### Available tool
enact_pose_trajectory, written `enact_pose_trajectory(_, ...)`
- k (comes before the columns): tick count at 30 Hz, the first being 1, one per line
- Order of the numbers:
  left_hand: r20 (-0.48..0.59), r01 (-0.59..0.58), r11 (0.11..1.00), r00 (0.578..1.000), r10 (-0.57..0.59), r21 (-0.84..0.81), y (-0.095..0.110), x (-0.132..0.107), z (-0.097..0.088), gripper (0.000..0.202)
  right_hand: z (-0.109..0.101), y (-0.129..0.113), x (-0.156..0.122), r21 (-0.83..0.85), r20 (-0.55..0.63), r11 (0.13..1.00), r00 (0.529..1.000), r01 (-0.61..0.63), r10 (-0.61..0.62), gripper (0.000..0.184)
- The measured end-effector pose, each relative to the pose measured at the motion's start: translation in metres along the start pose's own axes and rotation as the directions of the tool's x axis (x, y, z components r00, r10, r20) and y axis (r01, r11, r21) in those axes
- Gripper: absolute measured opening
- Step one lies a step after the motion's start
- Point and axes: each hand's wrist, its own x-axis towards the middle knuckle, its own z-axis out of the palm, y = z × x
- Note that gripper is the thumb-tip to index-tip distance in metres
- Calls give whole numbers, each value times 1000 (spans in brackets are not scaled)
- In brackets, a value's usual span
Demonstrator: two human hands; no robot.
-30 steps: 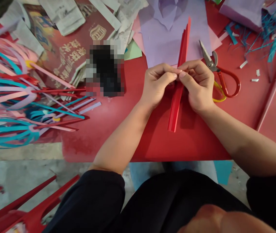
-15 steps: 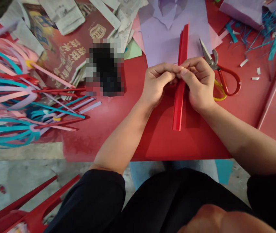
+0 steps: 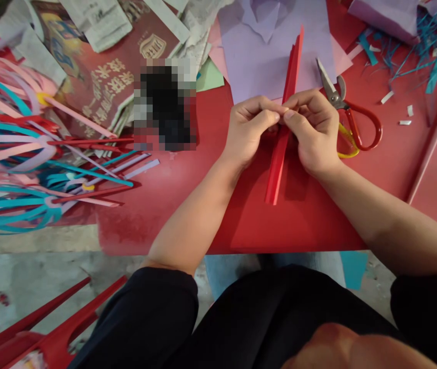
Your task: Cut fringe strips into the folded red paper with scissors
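A narrow folded strip of red paper [image 3: 276, 174] is pinched at its middle between my two hands, above the red tabletop. My left hand [image 3: 250, 125] closes thumb and forefinger on it from the left. From the right, my right hand [image 3: 313, 133] pinches the same spot, so the fingertips of both meet. The strip's far end slants up and right over a purple sheet of paper [image 3: 237, 56]; its near end points toward me. Just right of my right hand lies a pair of scissors [image 3: 334, 95] with red and yellow handles.
Woven paper-strip shapes [image 3: 11, 205] in teal, pink and purple pile up at the left. Behind them lie a printed brown bag [image 3: 99, 82] and a blurred-out dark object [image 3: 168, 107]. Teal shreds [image 3: 430, 41] and white scraps [image 3: 405, 122] are at the right. A red chair [image 3: 64, 328] stands lower left.
The red strip has tilted: its near end has swung left and its far end slightly right. Both hands keep their pinch in nearly the same place.
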Motion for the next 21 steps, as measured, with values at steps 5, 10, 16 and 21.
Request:
enact_pose_trajectory(5,-52,65,996,996,-68,-65,-3,2,-2,36,-2,7,0,-42,24,999,999,28,-27,40)
enact_pose_trajectory(10,-37,52,997,998,-53,-49,-4,2,-4,34,-2,8,-1,-63,37,997,998,46,-44,38)
enact_pose_trajectory(16,-8,4,997,1000,-5,-78,0,1,-1,36,-1,9,-1,-69,66,996,997,51,-47,41)
enact_pose_trajectory(21,-8,-8,998,1000,8,-59,2,1,-2,35,-1,11,-1,-45,73,997,995,65,-62,45)
